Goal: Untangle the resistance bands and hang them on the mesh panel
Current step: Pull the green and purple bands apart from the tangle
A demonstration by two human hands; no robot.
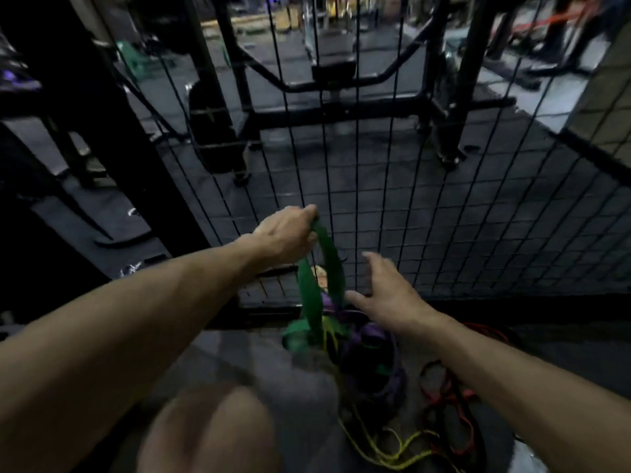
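Note:
My left hand [285, 235] grips the top of a wide green resistance band [312, 295] and holds it up in front of the black mesh panel [461, 216]. The band's lower end runs down into a tangled pile on the floor, knotted with a purple band [372, 339]. Thin yellow bands [386, 448] and red bands [447, 401] lie in the same heap to the right. My right hand [389, 295] hovers open beside the green band, fingers spread, holding nothing.
A black gym machine frame [341, 107] stands behind the mesh. Dark equipment [51, 148] fills the left side. My knee [211, 431] is at the bottom, close to the pile. The view is dim and blurred.

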